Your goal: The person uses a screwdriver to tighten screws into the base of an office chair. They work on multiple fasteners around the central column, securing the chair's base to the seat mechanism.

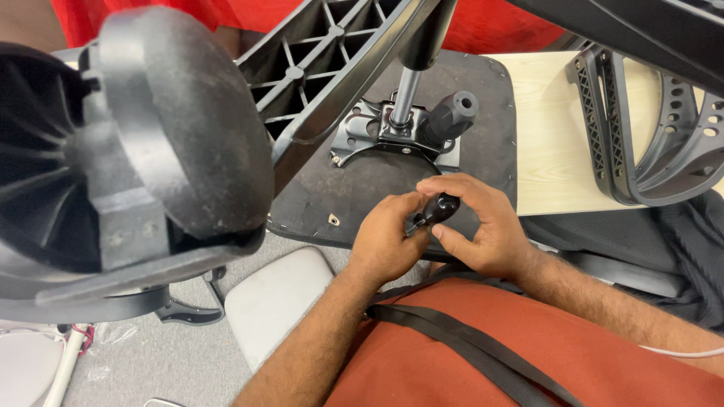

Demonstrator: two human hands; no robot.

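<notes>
Grey carpet floor (173, 354) lay under everything, with red fabric across the top edge of the frame.

Far left, very near my camera: a black caster wheel (158, 120) on a star-base leg (324, 68), looming large because the chair stood upside down before me. Lower left: a white rounded panel (275, 301) flat on the carpet.

Centre: the upturned seat underside (377, 188), dark and flat, facing up so its fittings could be reached. On it sat the metal mechanism plate (385, 132), with the gas-lift column (407, 94) rising from it toward the top of the frame, and a black ribbed lever handle (452, 113) angled to the upper right.

Centre, below the plate: my left hand (385, 241), fingers pinched narrowly on the lower left end of a small black knob (437, 209). My right hand (483, 226) curled over it from the right, thumb and forefinger closed on the rounded head. The knob was held just above the seat's near edge, between both hands; I judged two hands served to steady it. Its long axis ran from lower left to upper right, rounded head at the upper right; I could not make out the stem end.

Right: a pale wooden board (550, 128) and two grey perforated armrest frames (648, 151) lying on it, well apart from my hands.
</notes>
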